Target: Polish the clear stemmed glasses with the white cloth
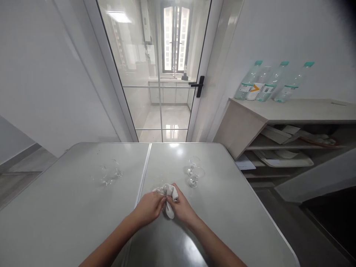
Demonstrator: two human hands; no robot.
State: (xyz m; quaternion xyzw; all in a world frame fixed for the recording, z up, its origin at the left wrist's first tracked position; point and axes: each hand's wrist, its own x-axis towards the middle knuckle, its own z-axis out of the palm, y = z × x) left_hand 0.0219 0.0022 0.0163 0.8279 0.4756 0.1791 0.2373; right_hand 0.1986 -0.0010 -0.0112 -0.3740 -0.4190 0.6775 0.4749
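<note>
Both my hands meet above the middle of the grey table (222, 222). My left hand (148, 208) is closed round a small clear glass (161, 190), whose rim shows just above my fingers. My right hand (182, 207) is closed on a white cloth (170, 196) that is bunched against and over the glass. Two clear stemmed glasses (194, 171) stand together on the table a little beyond my right hand. On the table's left half, farther from my left hand, stand two more clear glasses (110, 172).
A seam (144, 170) runs down the table's middle. Behind the table is a glass door with a black handle (199, 86). At the right stands a wooden shelf unit (278, 115) with several plastic bottles (267, 85) on top and trays and papers inside.
</note>
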